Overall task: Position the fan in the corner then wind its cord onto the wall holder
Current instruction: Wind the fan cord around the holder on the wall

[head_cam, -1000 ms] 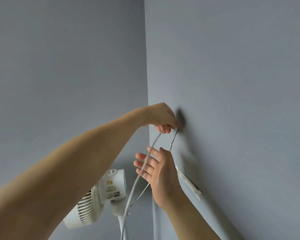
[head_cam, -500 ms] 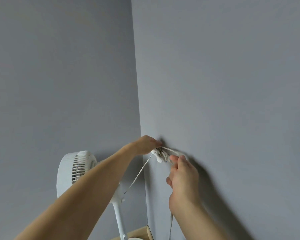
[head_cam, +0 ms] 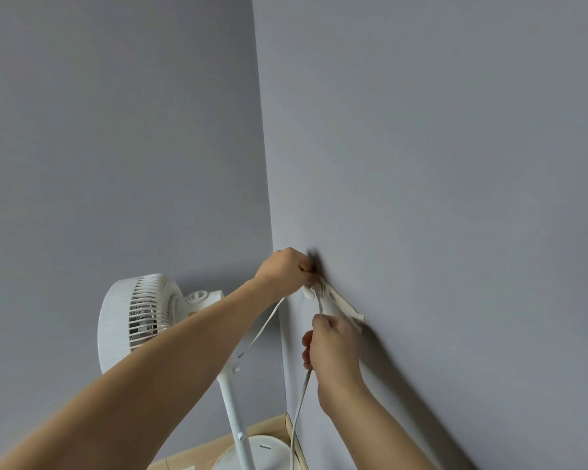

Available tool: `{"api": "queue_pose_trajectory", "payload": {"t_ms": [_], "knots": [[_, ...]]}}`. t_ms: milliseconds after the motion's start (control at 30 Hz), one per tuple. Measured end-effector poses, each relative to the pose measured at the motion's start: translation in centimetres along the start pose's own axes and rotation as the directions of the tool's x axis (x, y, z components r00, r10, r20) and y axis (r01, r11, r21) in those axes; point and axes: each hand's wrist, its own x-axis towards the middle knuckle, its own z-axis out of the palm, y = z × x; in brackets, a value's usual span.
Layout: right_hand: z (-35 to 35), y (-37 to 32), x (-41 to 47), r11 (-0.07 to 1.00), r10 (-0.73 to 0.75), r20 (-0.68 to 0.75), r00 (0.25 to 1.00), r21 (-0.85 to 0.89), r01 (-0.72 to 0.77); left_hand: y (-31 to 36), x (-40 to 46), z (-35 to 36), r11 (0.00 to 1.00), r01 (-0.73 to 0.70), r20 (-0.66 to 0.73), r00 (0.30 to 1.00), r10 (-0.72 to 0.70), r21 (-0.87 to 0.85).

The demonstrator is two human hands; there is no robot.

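While the left hand (head_cam: 284,268) pinches cord (head_cam: 301,391) at the wall holder (head_cam: 336,300), the right hand (head_cam: 333,351) grips it below.

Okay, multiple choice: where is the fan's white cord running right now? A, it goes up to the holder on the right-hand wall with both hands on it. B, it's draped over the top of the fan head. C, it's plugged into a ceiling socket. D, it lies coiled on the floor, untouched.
A: the cord rises through the right hand to the wall holder, where the left hand pinches it.
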Motion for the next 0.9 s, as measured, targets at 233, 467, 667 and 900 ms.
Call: {"api": "queue_pose_trajectory", "payload": {"t_ms": [233, 467, 667, 900], "knots": [[2.2, 4.1, 4.2, 0.995, 0.056, -0.053, 0.997, -0.075, -0.060, -1.0, 0.2, 0.6, 0.992, -0.108, -0.075, 0.991, 0.113, 0.068], [2.6, 5.9, 6.7, 0.965, -0.041, -0.029, 0.999, -0.261, 0.032, -1.9, 1.8, -0.3, 0.977, -0.211, -0.003, 0.977, 0.212, 0.029], [3.4, 7.2, 9.7, 0.797, -0.217, -0.047, 0.975, -0.585, 0.149, -5.5, 4.0, -1.9, 0.980, -0.078, 0.009, 0.997, 0.081, -0.183], [6.2, 7.0, 13.5, 0.817, -0.241, -0.078, 0.967, -0.554, 0.159, -13.1, 5.1, 0.9, 0.975, 0.199, 0.330, 0.931, -0.157, -0.098]]}}
